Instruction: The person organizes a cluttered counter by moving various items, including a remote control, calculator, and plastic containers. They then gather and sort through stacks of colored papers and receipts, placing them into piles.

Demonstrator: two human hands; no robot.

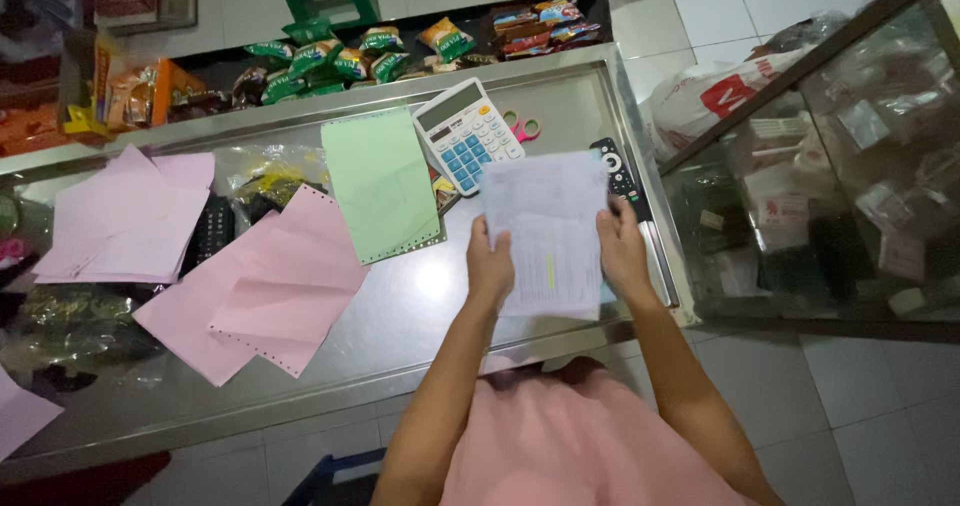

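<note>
Both my hands hold a white printed sheet (548,228) flat above the glass counter (400,316). My left hand (489,266) grips its left edge and my right hand (622,251) grips its right edge. Just beyond the sheet lie a white calculator with blue keys (466,132), pink-handled scissors (522,128) and a black remote (618,174). A green sheet (380,181) lies to the left of the calculator.
Pink sheets (265,281) (125,216) are spread over the counter's left half. Snack packets (330,61) (545,21) fill the shelf behind the counter. A second glass case (850,166) stands at the right, with a white plastic bag (700,96) beside it.
</note>
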